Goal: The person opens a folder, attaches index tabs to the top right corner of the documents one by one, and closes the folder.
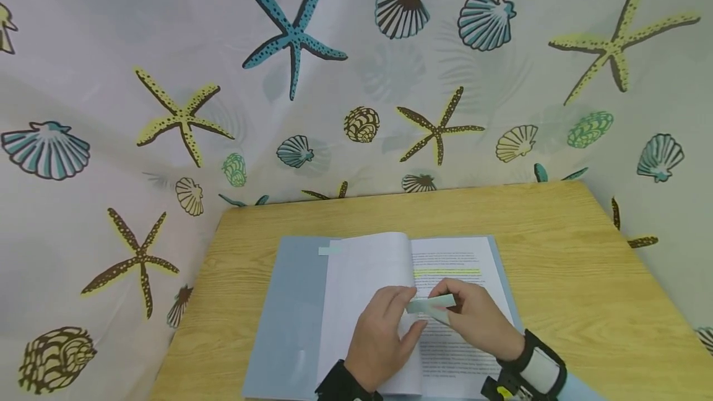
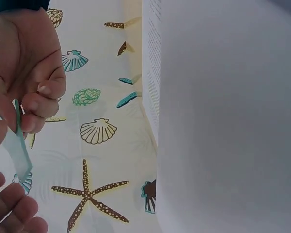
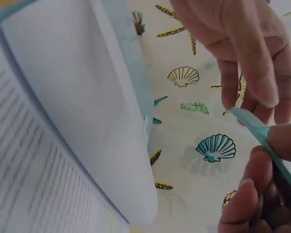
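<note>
My right hand (image 1: 481, 319) pinches a small pad of mint-green sticky notes (image 1: 433, 304) between thumb and fingers, over the printed page (image 1: 457, 357) of an open book. One strip stands bent away from the pad. Across from it, my left hand (image 1: 381, 333) has thumb and fingers spread around the pad's far end. Its fingertips (image 3: 266, 92) come right up to the tip of the strip in the right wrist view. A yellow highlighted line (image 1: 448, 271) crosses the printed page. Another mint tab (image 1: 331, 251) sticks out from the left page's top edge.
The book's grey-blue cover (image 1: 286, 314) lies flat on a wooden table (image 1: 590, 277). Its blank left page (image 1: 362, 271) curves up toward the spine. A white cloth with starfish and shell prints (image 1: 345, 5) hangs behind and beside the table.
</note>
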Available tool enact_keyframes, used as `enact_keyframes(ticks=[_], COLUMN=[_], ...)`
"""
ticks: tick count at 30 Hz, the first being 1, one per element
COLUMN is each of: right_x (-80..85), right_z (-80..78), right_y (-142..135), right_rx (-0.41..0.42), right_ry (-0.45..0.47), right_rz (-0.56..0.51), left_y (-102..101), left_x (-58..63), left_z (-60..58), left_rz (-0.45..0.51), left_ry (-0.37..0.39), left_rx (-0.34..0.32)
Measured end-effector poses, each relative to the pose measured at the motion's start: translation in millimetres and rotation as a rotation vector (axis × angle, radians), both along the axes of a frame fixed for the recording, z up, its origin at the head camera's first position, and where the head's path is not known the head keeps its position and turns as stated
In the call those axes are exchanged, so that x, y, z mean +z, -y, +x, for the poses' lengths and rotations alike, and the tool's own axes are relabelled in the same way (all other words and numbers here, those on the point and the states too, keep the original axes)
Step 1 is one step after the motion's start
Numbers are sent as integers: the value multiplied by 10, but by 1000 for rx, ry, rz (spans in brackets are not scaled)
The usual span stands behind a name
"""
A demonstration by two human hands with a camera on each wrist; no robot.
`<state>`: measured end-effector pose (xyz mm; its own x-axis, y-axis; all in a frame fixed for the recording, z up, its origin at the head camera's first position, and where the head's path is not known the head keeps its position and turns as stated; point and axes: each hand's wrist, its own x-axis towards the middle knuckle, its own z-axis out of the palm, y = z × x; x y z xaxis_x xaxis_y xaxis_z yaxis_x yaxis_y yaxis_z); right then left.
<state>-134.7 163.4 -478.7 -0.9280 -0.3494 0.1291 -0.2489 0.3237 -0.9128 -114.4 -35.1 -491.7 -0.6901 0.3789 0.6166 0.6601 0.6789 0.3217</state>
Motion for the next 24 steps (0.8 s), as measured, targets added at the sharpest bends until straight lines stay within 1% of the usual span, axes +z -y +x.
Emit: enact_keyframes(ticks=[4,5,7,9,13,16,20,24], right_x=[-16,-22,-29,-30,-17,-19,-36,-47], right_z=[-11,-12,-6,4,17,11,-1,-5], right_y=[12,18,31,48,72,80,77,75], right_rx=[-153,-176,-196,-193,-175,-176,-189,-199], right_ry=[-323,-390,-496,-568,-639,-684,-713,-715], right_rz=[144,173,207,219,220,224,227,227], left_y=[-8,-10,-17,-27,-57,-88,-133,-164], left_x=[2,1,-1,-5,-11,-17,-21,-22], left_z=[-4,-5,-9,-11,-15,-8,10,20], left_rz=[65,78,100,111,129,129,119,120], left_ry=[-54,-62,-72,-58,-40,-55,-73,-72], left_rx=[52,57,46,26,-8,-21,-35,-47])
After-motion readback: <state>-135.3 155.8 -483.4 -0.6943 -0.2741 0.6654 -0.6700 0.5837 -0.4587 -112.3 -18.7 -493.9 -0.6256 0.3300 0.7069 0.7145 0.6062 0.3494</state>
